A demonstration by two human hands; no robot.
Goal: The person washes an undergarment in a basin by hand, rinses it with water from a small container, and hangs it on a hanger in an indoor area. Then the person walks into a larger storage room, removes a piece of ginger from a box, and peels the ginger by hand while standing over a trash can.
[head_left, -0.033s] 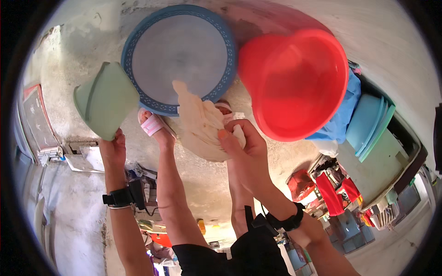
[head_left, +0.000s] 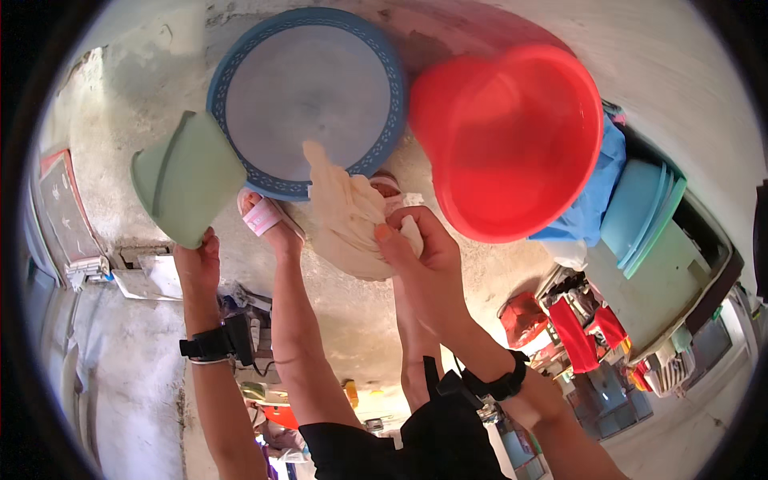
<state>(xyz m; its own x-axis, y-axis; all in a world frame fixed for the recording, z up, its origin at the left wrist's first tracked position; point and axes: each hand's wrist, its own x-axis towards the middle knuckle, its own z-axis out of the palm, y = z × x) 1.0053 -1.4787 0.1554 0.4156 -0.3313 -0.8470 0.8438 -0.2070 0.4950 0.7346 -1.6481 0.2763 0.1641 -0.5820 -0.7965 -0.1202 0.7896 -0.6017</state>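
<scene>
My left hand [head_left: 204, 252] is closed on the near edge of a pale green plastic basin [head_left: 188, 172], which is tilted, with its outer side showing. The fingers are partly hidden at that edge. My right hand [head_left: 424, 248] pinches a bunched cream cloth [head_left: 352, 216] between thumb and fingers. The cloth hangs loosely, its pointed tip overlapping the rim of a blue round basin [head_left: 220, 84] in this view. Cloudy greyish liquid [head_left: 312, 88] appears to fill the blue basin.
A red basin [head_left: 440, 120] with liquid inside stands right of the blue one. My feet in pink sandals [head_left: 262, 216] are close to the blue basin. Farther right are a blue plastic bag [head_left: 588, 184], stacked light-blue basins [head_left: 632, 208] and a pale tabletop [head_left: 648, 296]. Red cloths [head_left: 572, 336] hang below.
The green basin has tilted slightly and shifted a little to the right in my left hand. My right hand still holds the cloth in nearly the same place.
</scene>
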